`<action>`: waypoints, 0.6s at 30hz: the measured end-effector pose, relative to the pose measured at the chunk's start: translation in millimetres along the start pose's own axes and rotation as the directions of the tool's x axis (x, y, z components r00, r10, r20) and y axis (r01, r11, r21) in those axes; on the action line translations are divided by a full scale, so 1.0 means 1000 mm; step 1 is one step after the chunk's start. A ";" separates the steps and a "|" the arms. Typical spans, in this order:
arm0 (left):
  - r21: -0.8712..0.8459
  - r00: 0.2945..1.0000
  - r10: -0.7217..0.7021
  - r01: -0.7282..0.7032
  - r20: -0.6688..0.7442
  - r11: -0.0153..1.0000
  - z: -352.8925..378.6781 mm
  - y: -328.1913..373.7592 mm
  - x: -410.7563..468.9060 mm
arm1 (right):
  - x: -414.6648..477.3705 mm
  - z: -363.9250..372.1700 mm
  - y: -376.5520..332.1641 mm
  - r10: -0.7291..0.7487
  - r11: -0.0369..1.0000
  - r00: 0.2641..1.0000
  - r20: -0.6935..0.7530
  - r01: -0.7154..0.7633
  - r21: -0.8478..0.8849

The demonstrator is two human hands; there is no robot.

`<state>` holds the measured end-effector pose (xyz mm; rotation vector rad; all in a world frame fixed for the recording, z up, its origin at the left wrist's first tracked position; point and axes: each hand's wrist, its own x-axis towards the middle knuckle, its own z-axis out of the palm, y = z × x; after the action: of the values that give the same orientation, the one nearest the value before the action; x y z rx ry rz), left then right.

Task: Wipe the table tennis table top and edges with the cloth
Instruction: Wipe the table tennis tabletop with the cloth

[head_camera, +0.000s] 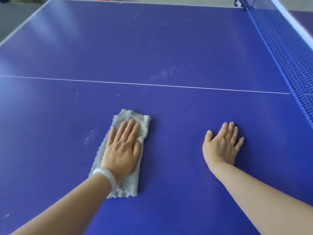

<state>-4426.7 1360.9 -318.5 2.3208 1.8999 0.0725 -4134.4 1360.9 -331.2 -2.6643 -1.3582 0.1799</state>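
A grey folded cloth [130, 182] lies flat on the blue table tennis table [169, 48], near its middle front. My left hand [122, 150] presses on the cloth with straight fingers, palm down; a pale bangle sits on that wrist. My right hand [221, 145] rests flat on the bare table top to the right of the cloth, fingers spread and holding nothing. White dust specks [162, 73] lie beyond the white centre line [152, 84], and a smaller patch of specks [89, 136] sits just left of the cloth.
The blue net [288, 53] with its white top band runs along the right side. The table's white-edged left border [25, 22] meets grey floor at the far left. A net post clamp [238, 4] sits at the far right corner.
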 end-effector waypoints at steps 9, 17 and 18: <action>-0.088 0.985 0.170 -0.171 -0.023 0.981 0.016 0.094 -0.096 | -0.006 -0.006 -0.004 -0.020 0.998 0.998 0.060 0.024 -0.064; -0.098 0.984 0.175 -0.176 -0.021 0.979 0.025 0.087 -0.092 | 0.020 -0.018 -0.024 -0.246 0.955 0.967 0.073 0.254 -0.150; -0.102 0.983 0.182 -0.183 -0.015 0.978 0.027 0.087 -0.090 | 0.025 -0.018 -0.043 -0.164 0.985 0.982 0.096 0.168 -0.040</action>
<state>-4357.3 1253.6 -328.7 2.4200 1.6390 0.1924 -4150.7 1404.2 -306.5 -2.5935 -1.6246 0.2566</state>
